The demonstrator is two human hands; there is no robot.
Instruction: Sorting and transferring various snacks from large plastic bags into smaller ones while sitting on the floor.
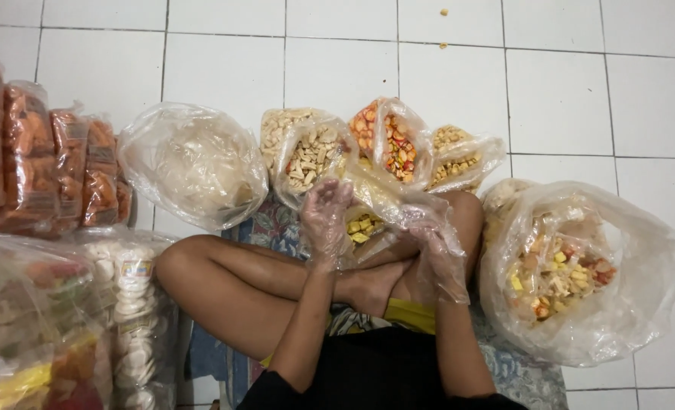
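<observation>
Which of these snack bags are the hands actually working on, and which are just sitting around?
In hand:
left hand, gloved, on the small bag of yellow snacks
right hand, gloved, at that bag's plastic

Lying about:
large bag of mixed snacks
pale cracker bag
orange snack packs
white tiled floor

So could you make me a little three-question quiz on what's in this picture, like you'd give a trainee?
1. True or false: both hands wear thin clear plastic gloves.
2. Which bag holds the mixed assortment of snacks? A) the big clear bag on the right B) the pale, cloudy bag on the left
3. What lies between the two hands?

Key
1. True: the left hand and right hand are both gloved.
2. A: the big clear bag on the right shows yellow, red and pale pieces; the pale cloudy bag shows only whitish contents.
3. A small clear bag of yellow snacks, over the crossed legs.
</observation>
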